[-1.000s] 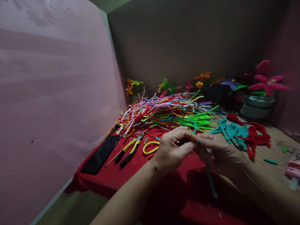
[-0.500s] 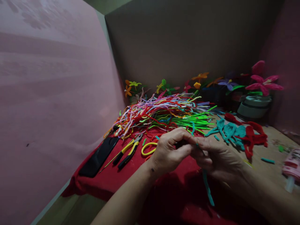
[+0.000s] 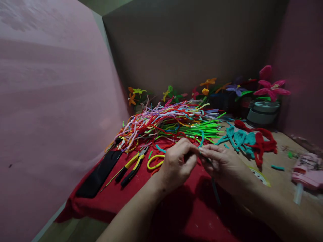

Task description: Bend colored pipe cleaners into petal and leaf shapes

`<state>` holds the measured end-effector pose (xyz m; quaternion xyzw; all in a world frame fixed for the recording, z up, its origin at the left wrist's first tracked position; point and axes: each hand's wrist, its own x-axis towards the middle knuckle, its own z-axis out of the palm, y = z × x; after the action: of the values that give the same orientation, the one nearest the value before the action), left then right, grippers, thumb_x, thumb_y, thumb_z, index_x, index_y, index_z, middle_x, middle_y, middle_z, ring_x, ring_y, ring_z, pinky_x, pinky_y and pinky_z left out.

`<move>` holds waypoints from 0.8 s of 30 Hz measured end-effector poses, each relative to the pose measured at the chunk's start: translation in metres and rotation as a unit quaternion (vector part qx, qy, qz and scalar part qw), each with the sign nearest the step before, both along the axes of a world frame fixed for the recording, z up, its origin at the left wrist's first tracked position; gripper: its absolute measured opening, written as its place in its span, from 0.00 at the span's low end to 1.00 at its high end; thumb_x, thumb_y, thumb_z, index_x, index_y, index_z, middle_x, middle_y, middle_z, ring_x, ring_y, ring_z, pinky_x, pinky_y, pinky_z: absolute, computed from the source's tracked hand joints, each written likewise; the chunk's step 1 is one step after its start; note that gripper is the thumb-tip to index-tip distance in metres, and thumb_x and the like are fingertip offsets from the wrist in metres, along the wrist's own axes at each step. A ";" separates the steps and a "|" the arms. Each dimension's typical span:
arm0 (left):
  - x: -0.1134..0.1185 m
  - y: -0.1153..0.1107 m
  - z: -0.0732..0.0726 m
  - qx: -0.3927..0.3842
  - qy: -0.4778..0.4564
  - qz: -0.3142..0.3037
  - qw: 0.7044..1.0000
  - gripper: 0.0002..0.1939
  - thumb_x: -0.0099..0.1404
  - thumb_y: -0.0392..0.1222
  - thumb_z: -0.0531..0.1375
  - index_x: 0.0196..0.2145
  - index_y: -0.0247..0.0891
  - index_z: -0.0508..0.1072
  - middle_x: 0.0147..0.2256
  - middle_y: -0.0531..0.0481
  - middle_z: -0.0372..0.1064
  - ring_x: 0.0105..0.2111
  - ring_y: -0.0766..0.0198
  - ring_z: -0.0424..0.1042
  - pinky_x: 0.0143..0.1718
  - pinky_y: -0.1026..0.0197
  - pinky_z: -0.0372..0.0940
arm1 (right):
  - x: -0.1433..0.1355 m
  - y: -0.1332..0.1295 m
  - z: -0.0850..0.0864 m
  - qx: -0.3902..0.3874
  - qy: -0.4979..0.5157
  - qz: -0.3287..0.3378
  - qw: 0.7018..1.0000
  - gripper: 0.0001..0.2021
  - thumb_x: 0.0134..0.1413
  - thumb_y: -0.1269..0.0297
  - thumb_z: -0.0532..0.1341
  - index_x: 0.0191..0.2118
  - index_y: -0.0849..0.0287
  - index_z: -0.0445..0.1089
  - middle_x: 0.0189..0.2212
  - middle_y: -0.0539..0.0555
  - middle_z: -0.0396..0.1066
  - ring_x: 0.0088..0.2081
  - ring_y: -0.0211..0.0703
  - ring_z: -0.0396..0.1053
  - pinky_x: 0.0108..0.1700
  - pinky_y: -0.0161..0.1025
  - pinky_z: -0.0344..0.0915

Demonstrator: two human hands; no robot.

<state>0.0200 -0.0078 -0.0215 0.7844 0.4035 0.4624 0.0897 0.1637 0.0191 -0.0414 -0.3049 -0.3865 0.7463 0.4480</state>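
Note:
Above the red cloth my two hands meet at the fingertips over a teal pipe cleaner [image 3: 202,138]. My left hand [image 3: 178,162] is closed, thumb and fingers pinching at the strip near its upper part. Close beside it, my right hand [image 3: 223,164] also pinches the teal strip. One end sticks up between the hands, and a lower length hangs dimly below my right hand. Their fingers hide the part where they grip. Behind my right hand lie teal looped pipe cleaner shapes [image 3: 241,138] and red ones [image 3: 263,146].
A pile of many-coloured pipe cleaners [image 3: 161,116] covers the back, with green stems [image 3: 202,129] beside it. Pliers [image 3: 135,168], a black phone [image 3: 99,176] and a yellow loop handle [image 3: 154,162] lie left. At right are a pink glue gun [image 3: 308,171] and a potted pink flower [image 3: 272,89].
The whole scene has shifted left in view. My hands stay together on the teal pipe cleaner; its hanging end now looks dimmer and shorter. More of a round yellow-edged item shows behind my right wrist.

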 end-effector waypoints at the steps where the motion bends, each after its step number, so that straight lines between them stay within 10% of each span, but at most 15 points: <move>1: 0.001 0.001 0.000 -0.038 -0.025 0.010 0.999 0.05 0.58 0.32 0.54 0.28 0.35 0.69 0.26 0.50 0.65 0.28 0.68 0.64 0.31 0.66 0.61 | 0.000 -0.001 0.001 0.023 -0.021 -0.018 0.999 0.11 0.39 0.62 0.66 0.26 0.62 0.65 0.17 0.46 0.58 0.17 0.27 0.51 0.17 0.28 0.44; 7: 0.004 0.003 0.004 -0.230 -0.176 0.016 0.957 0.05 0.54 0.39 0.59 0.26 0.33 0.70 0.24 0.52 0.65 0.24 0.70 0.62 0.26 0.67 0.58 | 0.000 -0.010 0.009 0.248 -0.197 -0.113 0.942 0.10 0.49 0.59 0.59 0.26 0.61 0.67 0.17 0.47 0.60 0.18 0.31 0.54 0.20 0.31 0.51; 14: 0.004 -0.001 0.014 -0.295 -0.275 -0.008 0.915 0.06 0.50 0.37 0.62 0.25 0.32 0.70 0.21 0.54 0.64 0.22 0.72 0.61 0.25 0.68 0.58 | 0.001 -0.013 0.000 0.564 -0.324 -0.234 0.723 0.04 0.52 0.73 0.55 0.31 0.59 0.67 0.26 0.53 0.69 0.28 0.37 0.66 0.31 0.34 0.61; 24: -0.005 -0.003 0.022 -0.330 -0.224 -0.027 0.916 0.04 0.51 0.36 0.62 0.25 0.31 0.70 0.22 0.54 0.64 0.22 0.73 0.60 0.24 0.69 0.56 | 0.000 -0.017 -0.003 0.616 -0.375 -0.240 0.650 0.06 0.54 0.75 0.52 0.37 0.62 0.64 0.26 0.54 0.67 0.28 0.38 0.65 0.30 0.35 0.62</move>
<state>0.0151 -0.0106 0.0009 0.5966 0.4813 0.4637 0.4443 0.1633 0.0017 -0.0439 -0.2948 -0.8053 0.0252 0.5137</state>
